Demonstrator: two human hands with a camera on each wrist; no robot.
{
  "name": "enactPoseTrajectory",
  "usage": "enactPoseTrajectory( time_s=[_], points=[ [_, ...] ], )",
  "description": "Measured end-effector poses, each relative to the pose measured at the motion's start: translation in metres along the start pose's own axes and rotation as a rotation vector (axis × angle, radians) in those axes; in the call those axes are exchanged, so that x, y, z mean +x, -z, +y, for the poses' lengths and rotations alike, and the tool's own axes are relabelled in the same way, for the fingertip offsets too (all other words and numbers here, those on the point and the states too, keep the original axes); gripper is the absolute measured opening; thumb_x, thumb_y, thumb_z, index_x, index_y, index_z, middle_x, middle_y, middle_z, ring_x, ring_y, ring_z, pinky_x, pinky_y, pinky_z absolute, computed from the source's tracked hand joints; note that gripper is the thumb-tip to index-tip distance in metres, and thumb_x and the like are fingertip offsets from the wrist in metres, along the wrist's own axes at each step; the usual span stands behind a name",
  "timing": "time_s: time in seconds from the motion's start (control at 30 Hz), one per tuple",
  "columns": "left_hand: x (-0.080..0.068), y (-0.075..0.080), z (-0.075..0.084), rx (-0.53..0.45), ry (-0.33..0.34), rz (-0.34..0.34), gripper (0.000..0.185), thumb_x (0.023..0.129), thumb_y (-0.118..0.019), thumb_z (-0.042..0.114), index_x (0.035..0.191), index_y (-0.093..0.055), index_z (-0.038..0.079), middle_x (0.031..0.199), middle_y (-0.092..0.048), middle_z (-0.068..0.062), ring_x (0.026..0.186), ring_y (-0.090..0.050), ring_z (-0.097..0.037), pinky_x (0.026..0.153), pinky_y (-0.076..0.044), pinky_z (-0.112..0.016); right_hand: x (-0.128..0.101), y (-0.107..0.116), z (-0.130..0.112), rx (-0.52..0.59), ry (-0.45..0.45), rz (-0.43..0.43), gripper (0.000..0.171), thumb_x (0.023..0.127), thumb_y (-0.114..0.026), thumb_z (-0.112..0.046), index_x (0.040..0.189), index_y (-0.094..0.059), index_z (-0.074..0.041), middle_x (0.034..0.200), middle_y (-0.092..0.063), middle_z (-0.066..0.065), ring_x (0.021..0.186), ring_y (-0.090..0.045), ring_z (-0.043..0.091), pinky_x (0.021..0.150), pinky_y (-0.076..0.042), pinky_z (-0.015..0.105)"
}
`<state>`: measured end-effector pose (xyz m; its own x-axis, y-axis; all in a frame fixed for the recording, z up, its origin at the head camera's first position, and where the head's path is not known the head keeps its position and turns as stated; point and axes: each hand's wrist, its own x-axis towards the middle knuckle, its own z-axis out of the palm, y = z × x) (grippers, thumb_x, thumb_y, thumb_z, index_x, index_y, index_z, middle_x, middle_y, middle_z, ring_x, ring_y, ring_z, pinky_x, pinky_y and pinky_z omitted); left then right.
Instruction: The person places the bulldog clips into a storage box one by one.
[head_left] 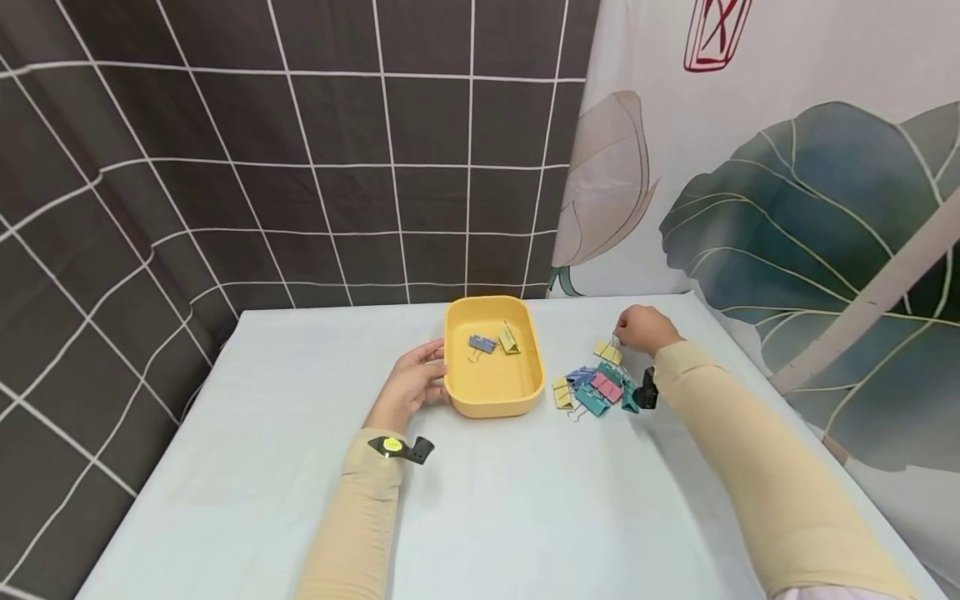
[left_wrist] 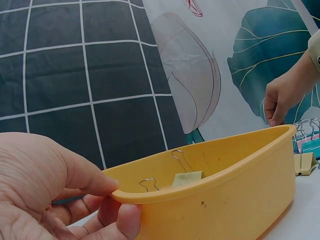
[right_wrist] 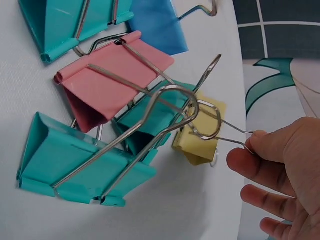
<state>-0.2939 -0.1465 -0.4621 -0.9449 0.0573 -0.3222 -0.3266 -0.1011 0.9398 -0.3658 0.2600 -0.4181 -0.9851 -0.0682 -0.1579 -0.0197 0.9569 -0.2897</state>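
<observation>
My left hand [head_left: 411,379] grips the near-left rim of a yellow plastic bin [head_left: 495,408], thumb on the rim and fingers below it in the left wrist view. Inside lie a blue binder clip [head_left: 482,343] and a yellow binder clip [head_left: 509,340]. To the right of the bin, my right hand [right_wrist: 287,175] pinches the wire handle of another yellow binder clip [right_wrist: 200,132] between thumb and forefinger. That clip is at the far edge of a pile of clips, among them a pink binder clip [right_wrist: 112,75] and teal binder clips [right_wrist: 85,160].
A further yellow binder clip [head_left: 562,393] and blue ones [head_left: 581,377] belong to the pile. Everything stands on a white-covered table [head_left: 300,400]. Behind it hang a dark grid-patterned cloth [head_left: 330,200] and a leaf-printed curtain [head_left: 810,217].
</observation>
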Motion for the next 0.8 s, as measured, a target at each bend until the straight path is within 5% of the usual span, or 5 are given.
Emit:
enactPoseTrajectory(
  time_s=[0.3,0.8],
  points=[
    [-0.001,-0.001,0.002,-0.004,-0.002,0.007,0.055,0.096,-0.059,-0.002,0.147,-0.052,0.017,0.138,-0.053,-0.006,0.113,-0.061,-0.029,0.069,-0.060,-0.028,0.000,0.010,-0.009,-0.073,0.059,0.093,0.021,0.099,-0.058,-0.014,0.100,-0.071,0.002,0.089,-0.069,0.014,0.076,-0.058,0.027,0.064,-0.050,0.038],
    [0.001,0.000,0.001,-0.008,0.008,0.010,0.055,0.095,-0.059,-0.002,0.147,-0.053,0.017,0.137,-0.054,-0.006,0.113,-0.062,-0.028,0.070,-0.061,-0.029,-0.003,0.028,-0.040,-0.071,0.135,0.112,0.021,0.101,-0.056,-0.014,0.094,-0.070,0.000,0.084,-0.066,0.011,0.074,-0.056,0.026,0.064,-0.047,0.037]
  ],
)
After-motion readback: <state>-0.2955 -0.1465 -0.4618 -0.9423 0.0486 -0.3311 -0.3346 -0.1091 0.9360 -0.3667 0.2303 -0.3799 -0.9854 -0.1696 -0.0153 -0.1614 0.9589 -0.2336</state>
